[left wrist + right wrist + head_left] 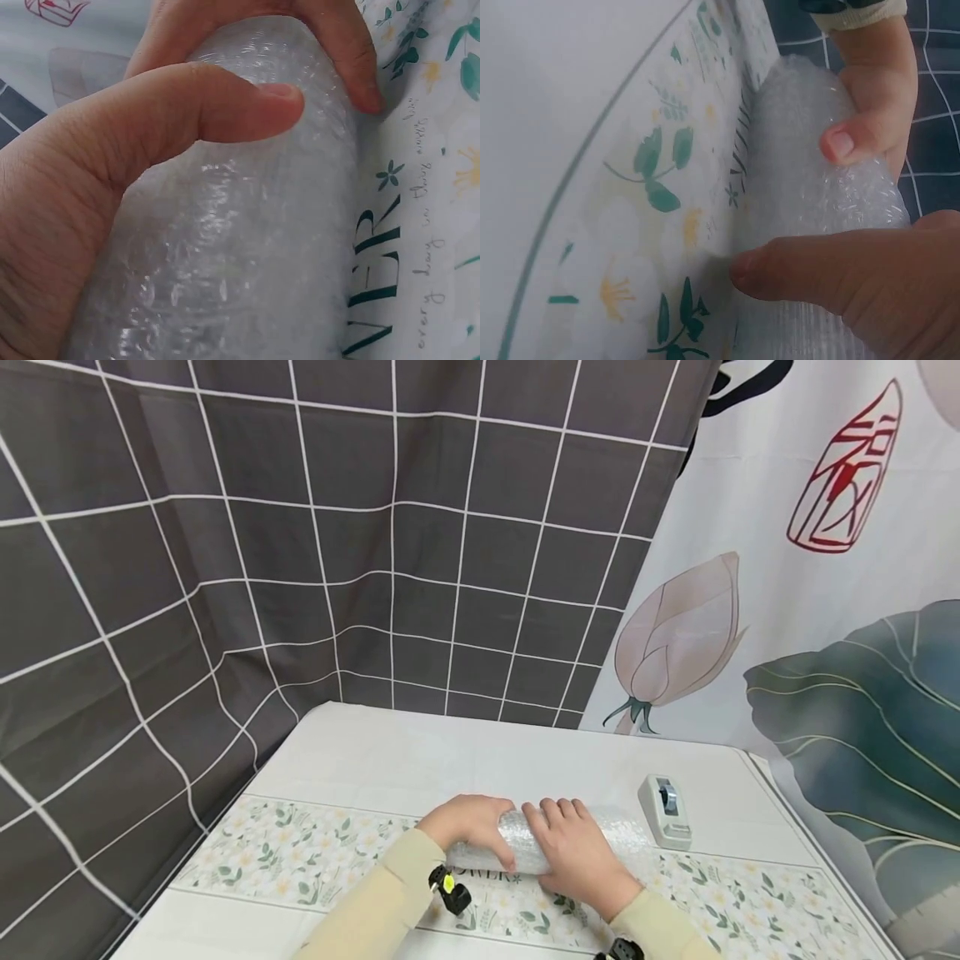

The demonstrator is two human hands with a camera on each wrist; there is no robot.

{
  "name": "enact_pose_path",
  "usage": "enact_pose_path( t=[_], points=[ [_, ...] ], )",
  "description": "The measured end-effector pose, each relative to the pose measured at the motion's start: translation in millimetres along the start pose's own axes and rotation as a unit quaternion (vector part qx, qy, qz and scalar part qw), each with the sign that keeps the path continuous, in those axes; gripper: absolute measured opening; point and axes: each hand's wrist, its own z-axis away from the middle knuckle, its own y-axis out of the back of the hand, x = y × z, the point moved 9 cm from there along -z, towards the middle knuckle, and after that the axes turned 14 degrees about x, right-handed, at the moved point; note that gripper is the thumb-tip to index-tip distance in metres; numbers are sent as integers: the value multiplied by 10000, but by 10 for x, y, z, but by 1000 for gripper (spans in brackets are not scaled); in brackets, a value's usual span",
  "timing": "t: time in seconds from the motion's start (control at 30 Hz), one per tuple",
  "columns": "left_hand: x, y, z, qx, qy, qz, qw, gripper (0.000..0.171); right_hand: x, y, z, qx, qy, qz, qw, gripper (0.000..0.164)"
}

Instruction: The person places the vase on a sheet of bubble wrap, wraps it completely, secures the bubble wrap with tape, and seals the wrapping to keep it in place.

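So, nearest the front edge of the worktop (450, 743) there are two cream sleeves (382, 902), reaching in over a floral band (750, 893). Printed on that band, right at the near side of the bubble wrap roll (525, 850), you can read "OWER" (487, 875) plus a little flower mark; the left wrist view also shows script (422, 247) starting "every day", the rest too faint for me. The roll itself lies on its side, long axis running left to right, roughly along the front edge. Left hand (471, 825) grips the left end, right hand (573, 856) is wrapped over the middle, thumb on the near side. The other end points to the right edge, just beside a tape dispenser (667, 814). Behind the back edge: dark grid curtain (450, 527), and a pale one with red characters (847, 472) I can't read.
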Motion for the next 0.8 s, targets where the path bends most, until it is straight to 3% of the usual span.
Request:
enact_pose_path(
  t=[0.17,0.37,0.63,0.8],
  points=[
    [40,35,28,369,-592,-492,9963,82,39,-46,-56,-166,-59,-183,9997,94],
    [188,79,106,981,-1483,-1496,9726,92,101,-93,-137,-519,-318,-409,9973,91],
    [238,81,166,1562,-1679,-2195,9483,94,192,-169,-221,-1169,-931,-1023,9835,84],
    [229,39,194,1823,-1736,-2377,9382,93,276,-303,-203,-1919,-1376,-1527,9596,76]
  ],
)
